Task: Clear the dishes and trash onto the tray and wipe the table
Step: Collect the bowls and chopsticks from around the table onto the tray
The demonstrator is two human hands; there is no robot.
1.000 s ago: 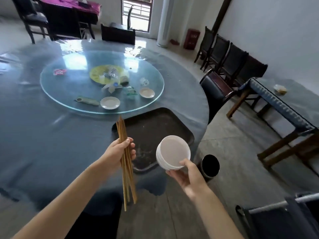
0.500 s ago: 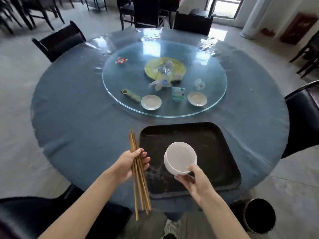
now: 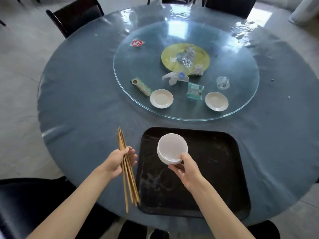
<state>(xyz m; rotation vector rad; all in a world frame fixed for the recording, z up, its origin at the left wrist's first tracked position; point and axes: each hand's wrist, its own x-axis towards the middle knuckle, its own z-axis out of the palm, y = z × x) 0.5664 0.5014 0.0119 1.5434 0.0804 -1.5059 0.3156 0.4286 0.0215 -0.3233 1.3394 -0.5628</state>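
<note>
My view has dropped closer over the tray [image 3: 215, 169]; left hand [image 3: 116, 162] still grips chopsticks [image 3: 126, 178], right hand [image 3: 188, 169] clasps stacked bowls [image 3: 171, 149].

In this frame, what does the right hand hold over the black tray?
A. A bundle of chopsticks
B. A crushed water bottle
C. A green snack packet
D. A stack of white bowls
D. The right hand grips a stack of white bowls above the black tray; the chopsticks are in the left hand.
</note>
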